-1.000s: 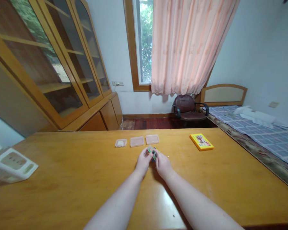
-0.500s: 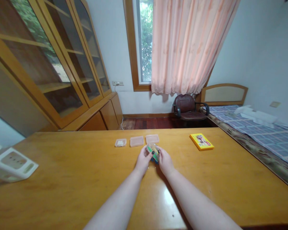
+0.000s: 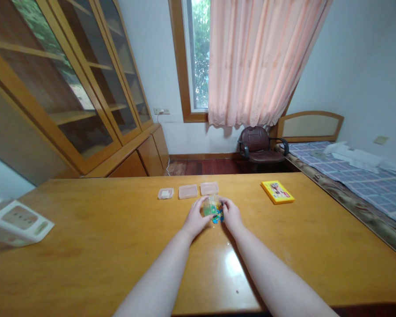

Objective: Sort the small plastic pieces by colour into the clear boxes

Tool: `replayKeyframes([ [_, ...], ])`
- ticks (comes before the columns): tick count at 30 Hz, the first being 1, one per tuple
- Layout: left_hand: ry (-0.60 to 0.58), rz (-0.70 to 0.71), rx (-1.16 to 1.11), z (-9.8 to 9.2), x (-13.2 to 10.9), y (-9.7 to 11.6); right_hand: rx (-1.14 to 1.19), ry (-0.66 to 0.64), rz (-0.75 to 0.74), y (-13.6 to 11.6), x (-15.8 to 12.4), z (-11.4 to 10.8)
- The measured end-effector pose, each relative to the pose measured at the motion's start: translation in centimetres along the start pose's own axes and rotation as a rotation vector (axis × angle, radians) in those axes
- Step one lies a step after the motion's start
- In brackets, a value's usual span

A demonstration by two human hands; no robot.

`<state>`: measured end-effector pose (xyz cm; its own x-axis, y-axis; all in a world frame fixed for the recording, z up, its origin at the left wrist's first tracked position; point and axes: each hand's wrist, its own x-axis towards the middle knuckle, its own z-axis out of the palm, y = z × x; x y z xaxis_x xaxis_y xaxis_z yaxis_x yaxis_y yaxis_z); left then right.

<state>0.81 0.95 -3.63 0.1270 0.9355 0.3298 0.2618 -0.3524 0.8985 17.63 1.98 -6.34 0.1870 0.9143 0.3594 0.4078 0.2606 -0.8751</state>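
Note:
My left hand (image 3: pixel 196 217) is closed around a small clear plastic box (image 3: pixel 210 208), which shows green inside and is tilted over the table. Just below and to the right of the box lies a small heap of blue and yellow pieces (image 3: pixel 218 215), too small to name. My right hand (image 3: pixel 231 214) is curled at the right side of the box and the pieces. Its fingers are bent, and what they hold, if anything, is hidden. Beyond my hands, three shallow clear plastic trays stand in a row: left (image 3: pixel 165 193), middle (image 3: pixel 188 191) and right (image 3: pixel 209 188). Something white lies in the left one.
A yellow box (image 3: pixel 277 192) with a printed picture lies on the wooden table (image 3: pixel 119 237) to the right. At the far left stands a white container (image 3: pixel 21 222). Past the far table edge are a brown chair (image 3: pixel 259 145) and a bed (image 3: pixel 356 171).
The clear box has turned in my left hand and its green side shows more. My right hand has shifted slightly right, and more of the blue and yellow pieces is visible.

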Motion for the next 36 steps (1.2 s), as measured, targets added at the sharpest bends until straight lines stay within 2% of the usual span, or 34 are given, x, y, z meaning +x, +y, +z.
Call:
replayKeyframes([
  [9,-0.12,0.155,0.21,-0.9,0.1,0.7,0.011,0.008,0.032,0.3,0.1,0.0],
  [14,-0.177,0.273,0.258,-1.3,-0.1,1.8,0.035,0.003,0.053,0.1,0.1,-0.2],
  [16,-0.173,0.277,0.257,-1.4,-0.1,2.0,0.029,-0.024,0.051,-0.1,0.0,-0.4],
  [19,-0.093,0.189,0.205,-1.2,-0.1,1.6,0.009,-0.096,-0.041,-0.9,-0.5,-0.7],
  [22,0.068,0.068,0.048,-0.7,0.1,0.6,-0.012,-0.244,-0.299,-2.1,-1.3,-0.9],
  [24,0.131,-0.029,-0.135,-0.2,0.3,-0.1,-0.078,-0.286,-0.437,-2.9,-1.8,-0.9],
  [27,0.122,-0.173,-0.427,0.8,0.4,-0.7,-0.243,-0.198,-0.509,-3.5,-2.2,-0.8],
  [30,0.089,-0.236,-0.569,1.6,0.4,-0.8,-0.36,-0.127,-0.527,-3.5,-2.4,-0.6],
  [33,0.047,-0.244,-0.571,1.8,0.4,-0.9,-0.396,-0.143,-0.543,-3.2,-2.5,-0.5],
  [36,-0.009,-0.193,-0.427,1.4,0.5,-1.5,-0.431,-0.137,-0.519,-2.8,-1.8,-0.8],
])
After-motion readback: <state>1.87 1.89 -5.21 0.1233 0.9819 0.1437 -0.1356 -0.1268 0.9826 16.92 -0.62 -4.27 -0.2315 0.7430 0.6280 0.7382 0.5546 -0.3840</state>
